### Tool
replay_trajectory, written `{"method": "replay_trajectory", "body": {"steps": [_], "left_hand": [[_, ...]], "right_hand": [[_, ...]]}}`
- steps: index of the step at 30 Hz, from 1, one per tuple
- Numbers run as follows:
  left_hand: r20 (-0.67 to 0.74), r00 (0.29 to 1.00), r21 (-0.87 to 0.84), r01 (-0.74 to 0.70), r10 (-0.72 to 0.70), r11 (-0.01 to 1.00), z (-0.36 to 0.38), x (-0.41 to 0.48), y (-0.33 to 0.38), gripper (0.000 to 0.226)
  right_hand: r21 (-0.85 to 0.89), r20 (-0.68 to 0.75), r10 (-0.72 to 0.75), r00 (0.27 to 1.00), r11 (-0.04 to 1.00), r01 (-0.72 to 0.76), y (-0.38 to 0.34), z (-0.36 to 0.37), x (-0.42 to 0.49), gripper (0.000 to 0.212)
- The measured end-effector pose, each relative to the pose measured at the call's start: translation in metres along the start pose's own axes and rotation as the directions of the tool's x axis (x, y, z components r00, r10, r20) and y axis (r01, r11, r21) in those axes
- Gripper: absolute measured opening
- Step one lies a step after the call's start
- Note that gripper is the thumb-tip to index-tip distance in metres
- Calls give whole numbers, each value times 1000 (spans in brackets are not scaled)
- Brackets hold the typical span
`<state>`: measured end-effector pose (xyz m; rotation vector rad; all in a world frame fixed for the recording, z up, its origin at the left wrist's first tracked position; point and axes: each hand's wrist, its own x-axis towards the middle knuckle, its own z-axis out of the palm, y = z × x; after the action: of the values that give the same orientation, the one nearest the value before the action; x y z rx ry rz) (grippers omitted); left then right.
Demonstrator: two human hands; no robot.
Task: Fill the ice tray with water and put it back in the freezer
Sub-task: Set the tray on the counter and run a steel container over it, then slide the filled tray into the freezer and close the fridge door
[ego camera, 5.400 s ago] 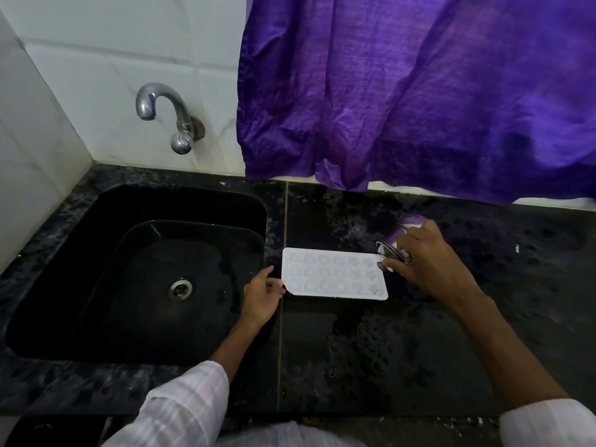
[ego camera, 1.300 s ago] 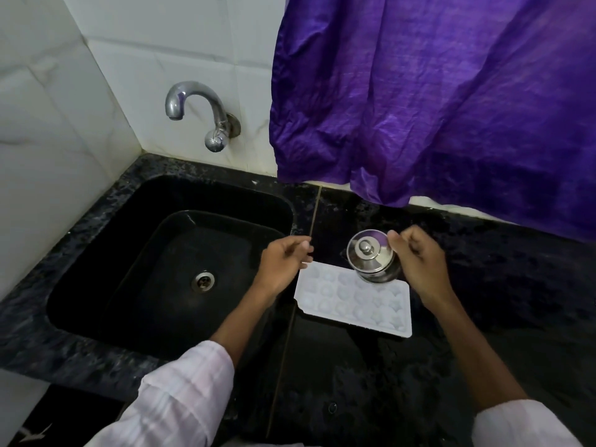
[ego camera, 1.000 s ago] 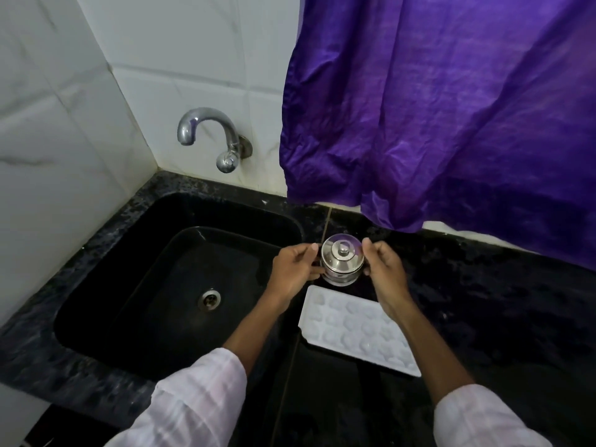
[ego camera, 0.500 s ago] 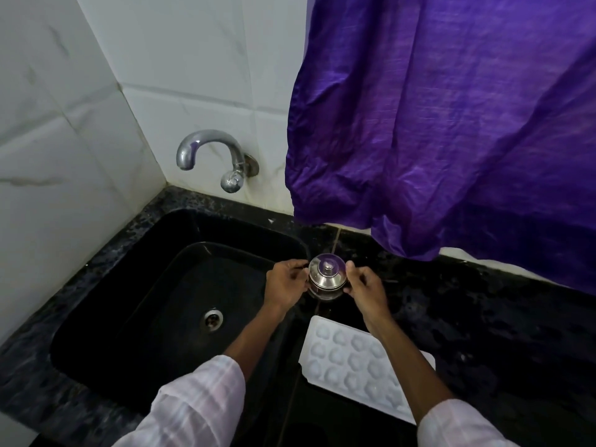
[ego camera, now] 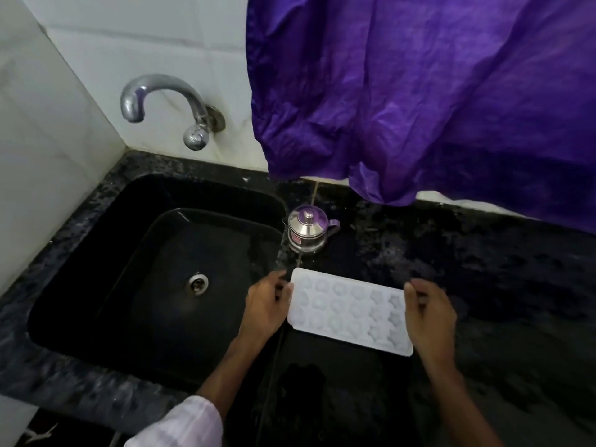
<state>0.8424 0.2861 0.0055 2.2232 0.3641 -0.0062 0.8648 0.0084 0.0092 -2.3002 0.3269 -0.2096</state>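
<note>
Since half a second ago the little steel pot (ego camera: pixel 306 232) has been set down on the desk (ego camera: pixel 483 269), right by the sink's back right corner, and both hands have been dropped to the ice tray (ego camera: pixel 350 309). So yeah, the pot is let go of now.

Ice tray is lying flat on the desk just right of the sink (ego camera: pixel 96 253), near the desk's front half, long side running left to right. The left hand (ego camera: pixel 264 309) is placed at its left short end, the right hand (ego camera: pixel 430 314) at its right short end. Fingers (ego camera: pixel 411 290) on both sides are curled loosely and partly apart, touching or nearly touching the tray edges, but a proper clamp isn't made yet as far as can be seen.

Step in hand, at a guess: the tray is being taken up so it can be filled. Next move probably calls for both ends to be gripped, the tray kept level, and it being carried left under the tap (ego camera: pixel 154 98) at the sink's back edge. No water is seen running, so the tap would need opening too.

Containers: the tray's pockets look dry and empty, though it's pale on pale and hard to be sure. Pot is lidded, contents hidden. Sink is empty, only the drain (ego camera: pixel 196 283) showing.
</note>
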Motion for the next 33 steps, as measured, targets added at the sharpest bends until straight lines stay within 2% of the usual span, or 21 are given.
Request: {"method": "replay_trajectory", "body": {"steps": [3, 5, 7, 10, 19, 27, 30, 33], "left_hand": [[35, 999, -5, -19, 19, 1000, 10, -11, -3, 28], [38, 999, -18, -3, 3, 1000, 15, -12, -2, 28], [30, 998, -36, 53, -52, 998, 16, -11, -1, 28], [28, 993, -77, 119, -117, 990, 15, -12, -1, 24], [18, 995, -178, 101, -100, 979, 17, -34, 13, 24], [174, 985, -268, 42, 6, 962, 32, -60, 36, 23], [286, 957, -267, 24, 55, 963, 43, -69, 44, 25], [425, 898, -276, 10, 113, 961, 54, -78, 50, 25]], "right_hand": [[-105, 16, 80, 997, 991, -78, 25, -11, -26, 32], [-136, 70, 56, 996, 990, -46, 35, -8, -36, 32], [-111, 104, 29, 994, 994, -17, 37, -4, -40, 28], [-36, 107, 57, 993, 998, -53, 34, 0, -41, 25], [65, 88, 169, 982, 982, -175, 40, -23, -60, 25], [167, -55, 324, 945, 936, -311, 53, -70, -112, 24], [194, -157, 404, 901, 907, -373, 58, -86, -143, 24], [232, -265, 501, 824, 863, -450, 64, -97, -186, 22]]}}
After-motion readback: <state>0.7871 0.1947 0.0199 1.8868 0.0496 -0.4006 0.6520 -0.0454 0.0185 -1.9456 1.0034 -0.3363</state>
